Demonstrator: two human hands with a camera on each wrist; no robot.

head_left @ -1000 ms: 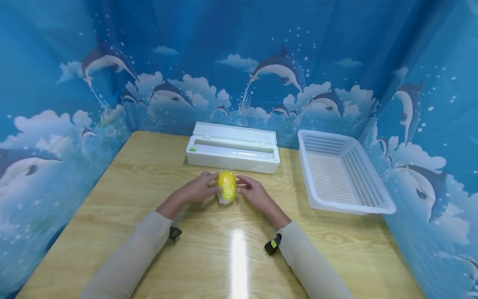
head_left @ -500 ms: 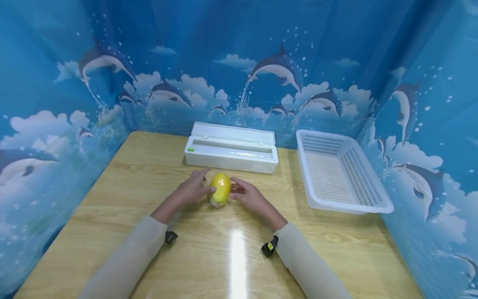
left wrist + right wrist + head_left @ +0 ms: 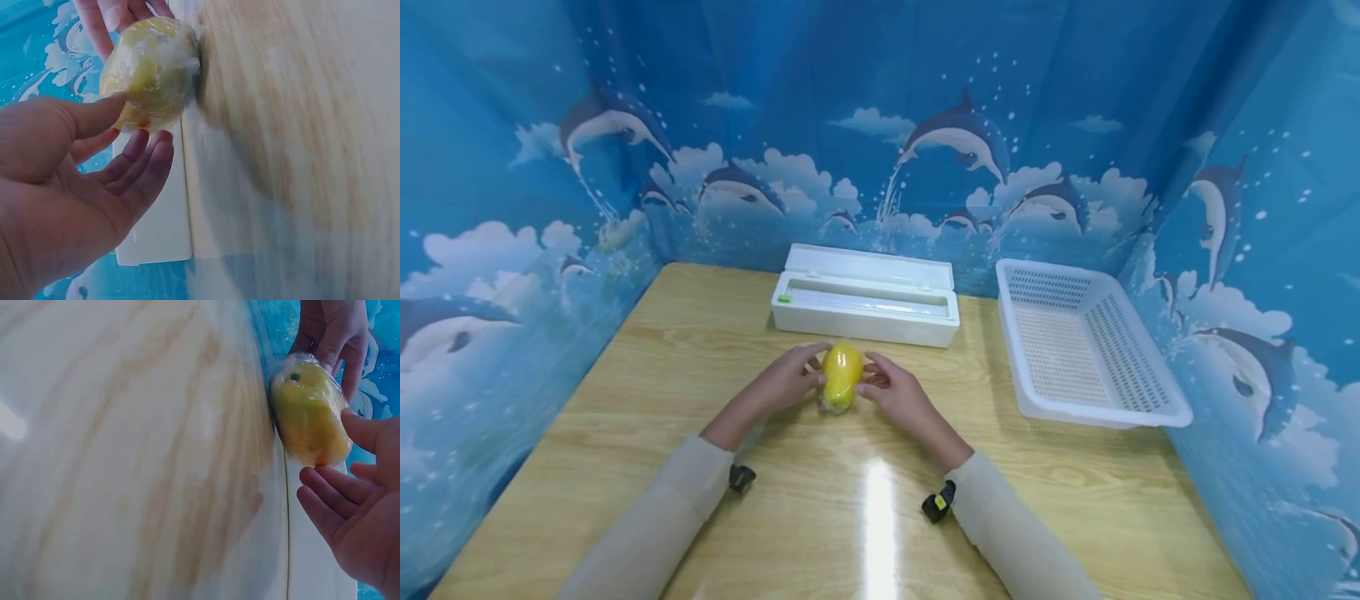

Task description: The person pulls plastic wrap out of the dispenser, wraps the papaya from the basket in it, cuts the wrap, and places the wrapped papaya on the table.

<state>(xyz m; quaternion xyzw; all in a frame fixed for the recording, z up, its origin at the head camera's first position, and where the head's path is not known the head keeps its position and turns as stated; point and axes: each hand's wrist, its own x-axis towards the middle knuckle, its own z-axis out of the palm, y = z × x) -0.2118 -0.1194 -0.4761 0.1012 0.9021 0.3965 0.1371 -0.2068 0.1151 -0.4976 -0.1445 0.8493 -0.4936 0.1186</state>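
A yellow mango (image 3: 842, 375) wrapped in clear cling film is held between both hands, just in front of a long white box. My left hand (image 3: 786, 379) grips its left side, thumb in front and fingers behind. On the opposite side, my right hand (image 3: 901, 396) touches it with thumb and fingertips. Bunched film shows on the mango (image 3: 153, 72) in the left wrist view. A small dark green spot marks the mango (image 3: 309, 412) in the right wrist view. The white box (image 3: 865, 321) has its lid raised, and a roll of clear film (image 3: 868, 302) lies inside.
A white perforated plastic basket (image 3: 1030, 398) stands at the right of the wooden table (image 3: 715, 517). Blue dolphin-print curtains (image 3: 865, 75) surround the back and sides. The box carries a small green piece (image 3: 785, 298) at its left end.
The mango has shifted slightly left and its tilt has changed. My left fingers spread away from it half a second ago and now curl round it again. Basket and box stay put.
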